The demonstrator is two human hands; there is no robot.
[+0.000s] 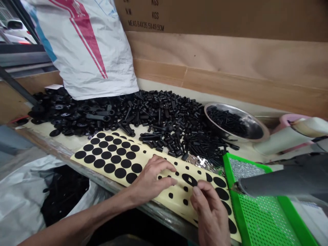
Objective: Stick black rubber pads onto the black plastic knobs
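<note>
A pale yellow sheet (147, 155) with rows of black round stickers lies along the front of the bench. Between thumb and fingers, my right hand (211, 212) pinches the edge of a black round sticker (188, 177) that has a small opening in its middle. This sticker sits over the sheet; whether it is fully lifted off I cannot tell. My left hand (156, 176) is at the sheet's middle, thumb and fingers apart with nothing between them. Small black dots surround both hands, and larger black discs (221, 193) lie beside my right hand.
Piles of black plastic parts (164, 109) spread behind the sheet, with silvery metal pieces (201, 161) near it. A steel bowl (258, 131) holds black pins. At right are a green basket (237, 205) and a grey bar (276, 181). A white sack (102, 44) stands behind.
</note>
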